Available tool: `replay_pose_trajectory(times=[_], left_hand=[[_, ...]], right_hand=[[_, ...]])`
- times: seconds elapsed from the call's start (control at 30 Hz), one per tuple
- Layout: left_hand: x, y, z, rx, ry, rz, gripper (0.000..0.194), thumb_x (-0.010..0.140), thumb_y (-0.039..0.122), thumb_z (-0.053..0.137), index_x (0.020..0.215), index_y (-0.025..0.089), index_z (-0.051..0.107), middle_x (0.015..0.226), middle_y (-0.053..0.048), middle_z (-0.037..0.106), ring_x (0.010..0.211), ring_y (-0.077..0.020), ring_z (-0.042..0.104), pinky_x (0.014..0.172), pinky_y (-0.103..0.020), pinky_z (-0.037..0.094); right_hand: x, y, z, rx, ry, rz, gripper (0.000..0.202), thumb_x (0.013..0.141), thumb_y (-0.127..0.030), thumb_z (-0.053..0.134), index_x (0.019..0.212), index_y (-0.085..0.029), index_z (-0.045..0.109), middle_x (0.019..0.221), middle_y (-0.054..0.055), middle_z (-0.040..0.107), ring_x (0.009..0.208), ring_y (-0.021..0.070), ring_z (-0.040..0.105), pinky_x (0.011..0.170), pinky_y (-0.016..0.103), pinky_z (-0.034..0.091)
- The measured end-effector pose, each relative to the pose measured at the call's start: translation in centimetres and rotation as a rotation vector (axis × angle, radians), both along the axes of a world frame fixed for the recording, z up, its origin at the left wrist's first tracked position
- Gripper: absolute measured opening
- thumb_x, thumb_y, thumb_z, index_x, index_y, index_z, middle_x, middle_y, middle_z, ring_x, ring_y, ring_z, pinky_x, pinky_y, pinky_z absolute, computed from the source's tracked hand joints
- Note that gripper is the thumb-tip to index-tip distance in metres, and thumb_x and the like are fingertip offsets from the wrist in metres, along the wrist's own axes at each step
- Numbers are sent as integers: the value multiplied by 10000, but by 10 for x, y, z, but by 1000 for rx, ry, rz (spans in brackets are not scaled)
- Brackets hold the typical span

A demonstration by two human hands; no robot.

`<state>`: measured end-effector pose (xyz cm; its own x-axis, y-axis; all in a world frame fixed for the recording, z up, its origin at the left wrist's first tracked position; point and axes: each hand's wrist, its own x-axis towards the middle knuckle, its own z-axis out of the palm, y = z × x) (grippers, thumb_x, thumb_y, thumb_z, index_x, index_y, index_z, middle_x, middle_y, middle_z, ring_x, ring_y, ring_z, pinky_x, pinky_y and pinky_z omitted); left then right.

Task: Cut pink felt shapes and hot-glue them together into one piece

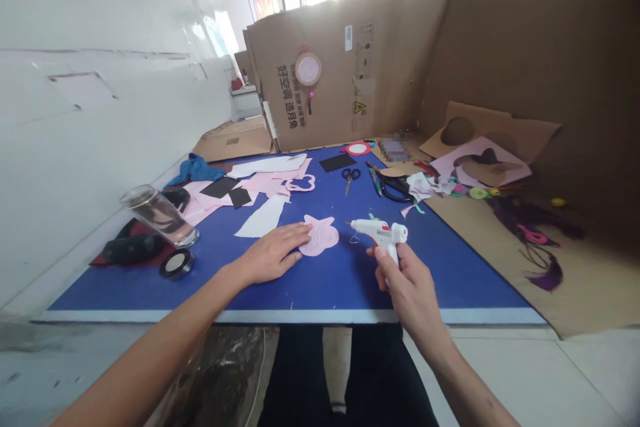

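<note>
white glue gun point(383, 232) gripped in the right hand point(407, 275) points left, toward the pink cutout point(321, 237) that the flat left hand point(270, 253) touches.

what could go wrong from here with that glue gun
Burned fingers, perhaps: the glue gun in the right hand points its nozzle toward the pink cutout, where the left hand's fingertips rest; it could hurt if hot.

Stray glue, possibly: what looks like a thin strand hangs below the nozzle, over the blue tabletop, and might stick there.
</note>
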<state>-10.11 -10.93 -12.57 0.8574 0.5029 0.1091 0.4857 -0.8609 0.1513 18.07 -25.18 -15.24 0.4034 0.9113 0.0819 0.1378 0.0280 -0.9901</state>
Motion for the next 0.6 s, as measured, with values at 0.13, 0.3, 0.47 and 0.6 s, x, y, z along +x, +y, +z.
replay_pose_trajectory(times=[0.13,0.3,0.47,0.6], left_hand=[[8,-1,-2,-61,57,-13,421,1117,305,523,1506,209,654,1685,-119,556,1565,-288,530,1316,-525,427],[36,-16,-6,30,43,101,430,1095,325,579,1494,183,652,1635,-159,601,1472,-368,603,1204,-596,528],[43,7,-6,88,-227,84,392,1076,134,507,1434,156,666,1556,-164,671,1434,-312,641,1198,-582,549],[31,39,-10,55,-255,-138,418,1046,27,449,1364,142,694,1521,-155,701,1431,-265,658,1200,-514,568]], right_hand=[[2,3,2,-10,-30,15,489,1022,-700,589,1008,-217,664,616,-39,564,582,172,513,573,309,383],[7,19,13,7,-91,48,455,1037,-677,596,1006,-228,661,617,-43,570,592,174,528,590,314,393],[18,39,25,21,-222,88,420,1056,-644,594,999,-236,675,623,-38,584,596,176,526,588,318,382],[22,45,29,-8,-260,114,410,1063,-634,597,1025,-237,692,636,-37,585,591,174,525,570,317,373]])
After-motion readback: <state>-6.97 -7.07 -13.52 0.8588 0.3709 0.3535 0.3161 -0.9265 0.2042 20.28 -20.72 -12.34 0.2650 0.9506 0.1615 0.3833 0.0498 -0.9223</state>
